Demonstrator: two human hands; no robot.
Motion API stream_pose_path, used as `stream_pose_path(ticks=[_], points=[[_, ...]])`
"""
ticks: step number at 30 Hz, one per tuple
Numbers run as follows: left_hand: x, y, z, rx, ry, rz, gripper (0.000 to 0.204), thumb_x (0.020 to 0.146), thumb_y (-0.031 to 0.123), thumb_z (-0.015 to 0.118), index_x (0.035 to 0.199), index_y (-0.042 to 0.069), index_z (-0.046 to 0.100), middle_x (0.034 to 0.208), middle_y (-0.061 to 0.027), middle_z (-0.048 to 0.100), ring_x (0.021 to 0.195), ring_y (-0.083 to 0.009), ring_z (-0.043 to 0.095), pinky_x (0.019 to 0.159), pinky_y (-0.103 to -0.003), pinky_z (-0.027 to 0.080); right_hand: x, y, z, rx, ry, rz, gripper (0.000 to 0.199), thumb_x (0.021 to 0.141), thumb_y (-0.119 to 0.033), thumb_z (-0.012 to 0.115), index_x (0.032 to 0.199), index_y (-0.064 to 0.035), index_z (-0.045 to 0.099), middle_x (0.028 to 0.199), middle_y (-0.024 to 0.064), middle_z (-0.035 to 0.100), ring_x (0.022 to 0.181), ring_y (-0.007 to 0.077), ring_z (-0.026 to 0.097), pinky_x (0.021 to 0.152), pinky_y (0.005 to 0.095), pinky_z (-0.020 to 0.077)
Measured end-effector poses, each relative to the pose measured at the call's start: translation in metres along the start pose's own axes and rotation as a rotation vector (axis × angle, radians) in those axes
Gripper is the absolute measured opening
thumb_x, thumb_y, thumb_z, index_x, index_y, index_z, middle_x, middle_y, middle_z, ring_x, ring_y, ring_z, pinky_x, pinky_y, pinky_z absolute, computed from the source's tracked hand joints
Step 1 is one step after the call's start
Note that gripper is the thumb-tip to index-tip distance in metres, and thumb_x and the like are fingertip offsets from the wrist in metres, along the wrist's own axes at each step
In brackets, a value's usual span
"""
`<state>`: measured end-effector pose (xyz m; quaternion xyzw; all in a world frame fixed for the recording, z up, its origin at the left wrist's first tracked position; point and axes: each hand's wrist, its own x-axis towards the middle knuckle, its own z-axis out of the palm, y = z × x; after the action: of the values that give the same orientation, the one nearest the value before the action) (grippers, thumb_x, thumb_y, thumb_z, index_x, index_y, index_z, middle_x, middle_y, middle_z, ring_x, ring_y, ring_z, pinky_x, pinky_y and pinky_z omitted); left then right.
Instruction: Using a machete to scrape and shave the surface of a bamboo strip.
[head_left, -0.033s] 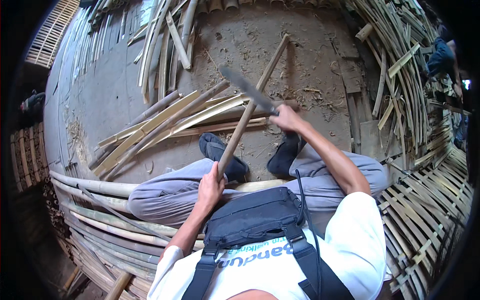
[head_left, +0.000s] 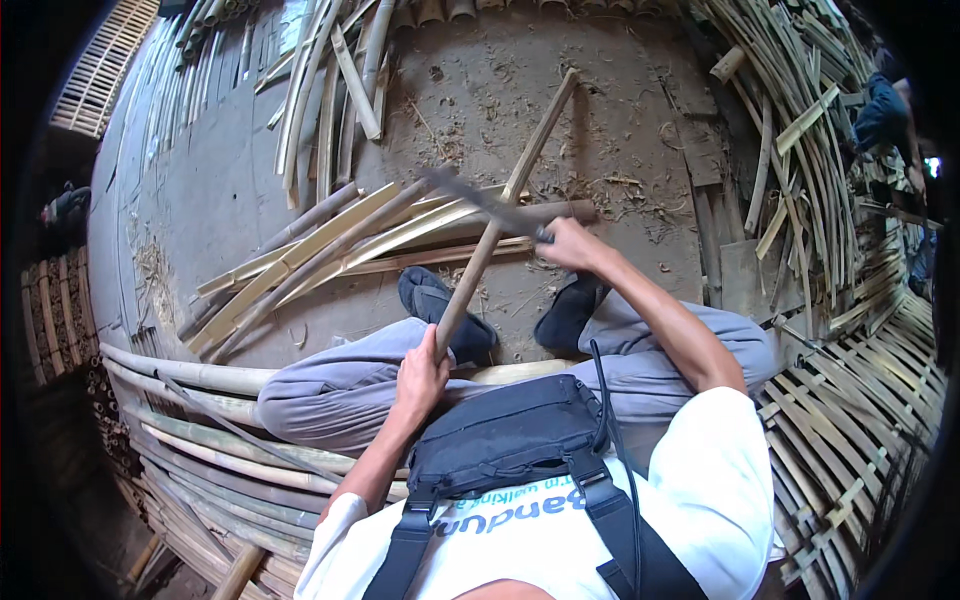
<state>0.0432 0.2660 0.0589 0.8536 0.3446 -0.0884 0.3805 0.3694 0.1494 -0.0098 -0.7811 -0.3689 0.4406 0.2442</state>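
Note:
My left hand (head_left: pixel 422 372) is closed round the near end of a long split bamboo strip (head_left: pixel 474 268), which slants away from me to the upper right. In my right hand (head_left: pixel 574 246) is the dark handle of a long-bladed knife (head_left: pixel 482 200). Its blade points to the upper left and crosses the strip about midway, slightly blurred; whether it cuts into the strip I cannot tell. Under and left of the blade, several split bamboo pieces (head_left: pixel 345 228) lie in a loose heap on the floor. The strip passes between my dark shoes (head_left: pixel 448 312).
Bamboo poles (head_left: pixel 190 372) run along my left side. Long strips (head_left: pixel 300 110) lie at the far left, and a tall pile of strips (head_left: pixel 800 150) stands at the right. Woven bamboo (head_left: pixel 830 440) is at the lower right. Shavings litter the floor (head_left: pixel 630 130). Another person (head_left: pixel 885 112) shows at the right edge.
The knife blade has come a little nearer to me along the bamboo strip, and my right hand has shifted slightly with it. My left hand and the strip stay put.

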Motion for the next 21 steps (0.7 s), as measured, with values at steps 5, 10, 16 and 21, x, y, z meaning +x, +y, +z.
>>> stream_pose_path(ticks=[5,10,16,21], points=[[0.004,-0.005,-0.005,-0.039,-0.058,-0.025,0.054,0.077,0.005,0.06,0.128,-0.002,0.045,0.091,-0.0299,0.063,0.085,-0.049,0.061,0.072,-0.052,0.049,0.005,-0.014,-0.002,0.138,0.129,0.104,0.027,0.074,-0.021,0.061,0.08,0.0053,0.064,0.071,0.0261,0.065,0.07,0.0383,0.067,0.066,0.0444,0.0526],[0.009,-0.019,-0.028,-0.517,-0.376,-0.27,0.041,0.083,0.008,0.066,0.119,0.003,0.049,0.069,-0.005,0.057,0.052,-0.0159,0.055,0.046,-0.03,0.044,-0.008,-0.013,0.01,-0.121,0.336,-0.017,0.032,0.075,-0.024,0.064,0.087,0.0056,0.064,0.069,0.0253,0.065,0.069,0.0375,0.067,0.065,0.0453,0.0532],[-0.032,-0.01,-0.093,-0.705,-0.56,-0.532,0.04,0.088,0.008,0.066,0.122,0.01,0.046,0.065,0.0038,0.045,0.049,-0.0044,0.042,0.04,-0.021,0.034,-0.041,-0.014,0.001,0.414,-0.096,0.163,0.027,0.071,-0.015,0.067,0.09,0.0043,0.063,0.073,0.0205,0.066,0.064,0.0321,0.067,0.063,0.0402,0.0531],[-0.061,-0.004,-0.137,-0.658,-0.578,-0.613,0.041,0.089,0.007,0.066,0.124,0.009,0.045,0.067,0.0035,0.045,0.051,-0.0048,0.043,0.041,-0.022,0.035,-0.037,0.038,0.004,-0.16,0.248,-0.138,0.027,0.071,-0.007,0.063,0.097,-0.0008,0.061,0.078,0.0263,0.065,0.079,0.0434,0.066,0.069,0.0497,0.0535]])
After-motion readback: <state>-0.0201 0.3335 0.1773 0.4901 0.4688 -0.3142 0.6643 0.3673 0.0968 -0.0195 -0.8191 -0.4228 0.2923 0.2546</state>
